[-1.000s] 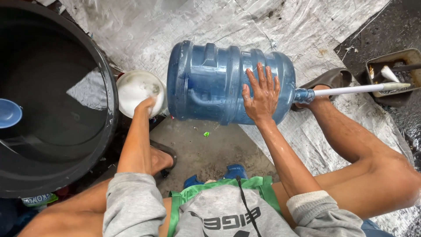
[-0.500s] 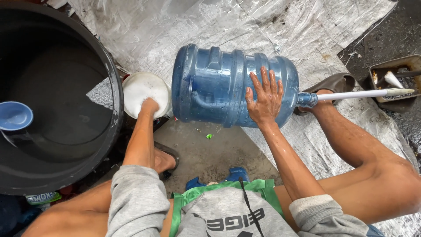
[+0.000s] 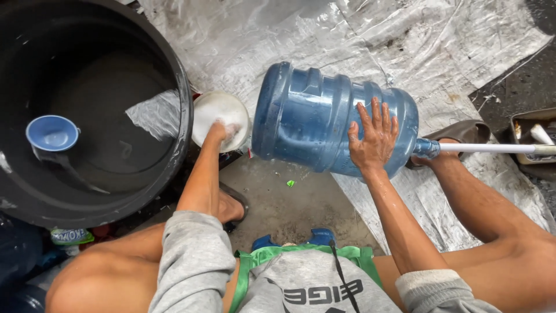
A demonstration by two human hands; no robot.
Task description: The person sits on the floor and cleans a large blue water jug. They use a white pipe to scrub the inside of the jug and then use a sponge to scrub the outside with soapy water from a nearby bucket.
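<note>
Right hand (image 3: 375, 138) is lying open, fingers spread flat against the ribbed, translucent blue plastic shoulder of a large water jug (image 3: 324, 122), which is resting on its side with its base toward the black tub. A white rod (image 3: 492, 148) is sticking out of the jug's narrow neck, running toward a small dark tray (image 3: 530, 145) at the right edge. Left hand (image 3: 223, 130) is dipping into a round white bowl (image 3: 217, 113) of cloudy liquid; whether the fingers are curled or open cannot be told. The bowl is sitting just beside the rim of a big round black tub (image 3: 179, 104) holding dark water, a blue plastic dipper (image 3: 52, 133) floating in it. Crinkled grey woven tarp (image 3: 405, 35) is lying beneath the jug.
</note>
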